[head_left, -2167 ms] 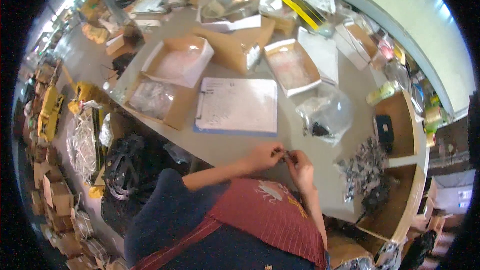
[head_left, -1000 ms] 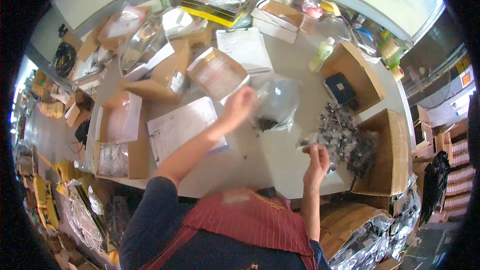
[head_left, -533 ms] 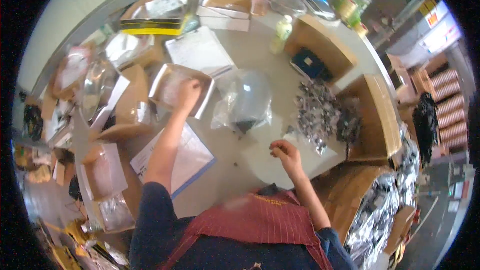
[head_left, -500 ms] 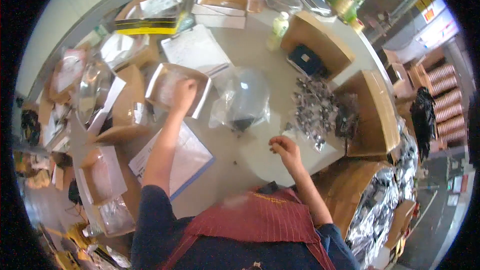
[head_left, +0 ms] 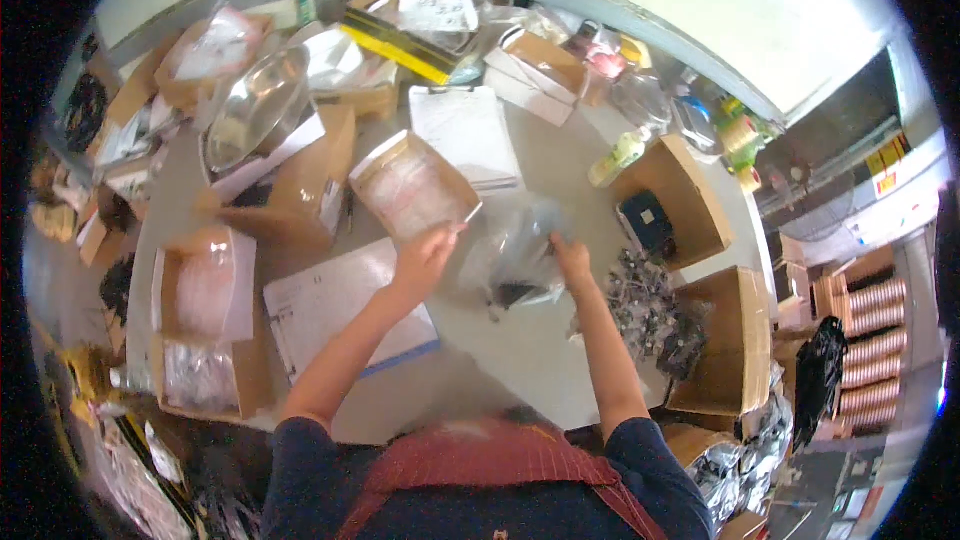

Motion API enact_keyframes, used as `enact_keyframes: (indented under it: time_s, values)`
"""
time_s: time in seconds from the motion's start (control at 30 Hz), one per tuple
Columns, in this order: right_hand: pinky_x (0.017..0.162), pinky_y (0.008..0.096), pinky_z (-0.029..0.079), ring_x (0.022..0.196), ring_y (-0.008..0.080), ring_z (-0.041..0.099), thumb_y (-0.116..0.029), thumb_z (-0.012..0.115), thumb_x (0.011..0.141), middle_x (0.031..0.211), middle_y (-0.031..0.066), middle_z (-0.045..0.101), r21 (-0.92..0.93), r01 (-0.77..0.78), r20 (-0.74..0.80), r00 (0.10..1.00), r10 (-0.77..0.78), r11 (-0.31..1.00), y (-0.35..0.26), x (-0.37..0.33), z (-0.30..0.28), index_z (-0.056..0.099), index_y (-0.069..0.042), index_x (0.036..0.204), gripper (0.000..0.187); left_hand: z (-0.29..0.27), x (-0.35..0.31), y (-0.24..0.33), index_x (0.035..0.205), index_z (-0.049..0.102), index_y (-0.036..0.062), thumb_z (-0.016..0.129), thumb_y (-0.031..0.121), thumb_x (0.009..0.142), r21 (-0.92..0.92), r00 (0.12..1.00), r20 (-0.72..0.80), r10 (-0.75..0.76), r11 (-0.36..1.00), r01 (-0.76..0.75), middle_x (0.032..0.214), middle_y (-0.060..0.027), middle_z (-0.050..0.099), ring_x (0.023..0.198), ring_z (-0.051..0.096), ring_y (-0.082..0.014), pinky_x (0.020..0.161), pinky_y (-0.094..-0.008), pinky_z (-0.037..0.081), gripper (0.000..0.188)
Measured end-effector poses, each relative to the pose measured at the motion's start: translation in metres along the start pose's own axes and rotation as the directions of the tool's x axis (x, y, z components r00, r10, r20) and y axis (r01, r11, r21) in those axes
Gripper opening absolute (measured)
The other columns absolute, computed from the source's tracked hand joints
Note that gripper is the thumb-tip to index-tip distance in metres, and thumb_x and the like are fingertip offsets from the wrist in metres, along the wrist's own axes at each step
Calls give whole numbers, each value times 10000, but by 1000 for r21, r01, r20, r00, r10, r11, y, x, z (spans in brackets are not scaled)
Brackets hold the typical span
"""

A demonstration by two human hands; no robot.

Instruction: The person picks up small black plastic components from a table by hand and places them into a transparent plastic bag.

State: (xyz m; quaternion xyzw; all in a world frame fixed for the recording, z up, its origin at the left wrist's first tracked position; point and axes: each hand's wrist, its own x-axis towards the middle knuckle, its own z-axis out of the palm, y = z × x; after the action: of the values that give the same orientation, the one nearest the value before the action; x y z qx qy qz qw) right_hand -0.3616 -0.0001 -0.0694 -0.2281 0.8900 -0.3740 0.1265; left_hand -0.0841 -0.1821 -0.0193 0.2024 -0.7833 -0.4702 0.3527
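Observation:
A large clear plastic bag (head_left: 530, 225) with something black at its near end lies mid-table. My right hand (head_left: 572, 262) is closed on the bag's right edge, thumb and fingers pinched together. My left hand (head_left: 425, 262) is closed too, fingertips together at the near right corner of a small open carton (head_left: 440, 175). Whatever the left fingers hold, if anything, is too small and blurred to make out. Thin clear bags (head_left: 405, 190) fill that carton. To the right of my right hand lies a pile of small dark parts (head_left: 640, 310) in clear bags.
Clipboards with paper lie left of me (head_left: 345, 305) and at the back (head_left: 465, 135). Cartons stand along the left, including one with clear bags (head_left: 205, 285). Open cartons (head_left: 725, 340) edge the right side. A pale green bottle (head_left: 618, 158) stands at the back right.
My left hand has come out of the small carton, toward me and to the right. My right hand has reached forward and taken hold of the large clear bag. The view has turned.

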Motion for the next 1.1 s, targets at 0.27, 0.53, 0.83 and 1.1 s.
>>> enact_keyframes:
  time_s: [0.27,0.53,0.83,1.1]
  values:
    - [631,325,481,681,167,605,-320,684,876,738,98,637,309,149,12,987,-161,939,-25,3,-3,689,86,962,416,48,-6,-17,1193,695,44,555,369,986,-336,691,488,-534,615,713,1229,-65,670,1102,620,-230,945,-365,470,410]
    - [845,373,498,967,202,642,-518,687,890,1003,138,726,182,-220,509,855,100,958,10,-44,-37,725,23,1076,573,51,32,-28,1227,631,-30,519,335,1022,-424,528,709,-468,315,849,1202,-109,666,1095,635,-221,970,-372,487,434]
    - [848,339,469,895,210,629,-176,733,747,950,76,705,611,-420,563,827,5,671,11,-35,13,729,22,1004,325,88,26,-63,1173,639,-80,583,102,953,-505,706,452,-546,495,707,1135,-84,691,1022,645,-149,914,-320,502,291]
    - [675,317,468,752,173,595,-27,602,717,816,58,668,757,-519,451,855,257,397,25,-34,52,697,-4,891,200,79,35,-56,1089,681,-9,606,142,860,68,956,233,-180,983,169,995,-52,663,859,617,-162,760,-321,497,285]
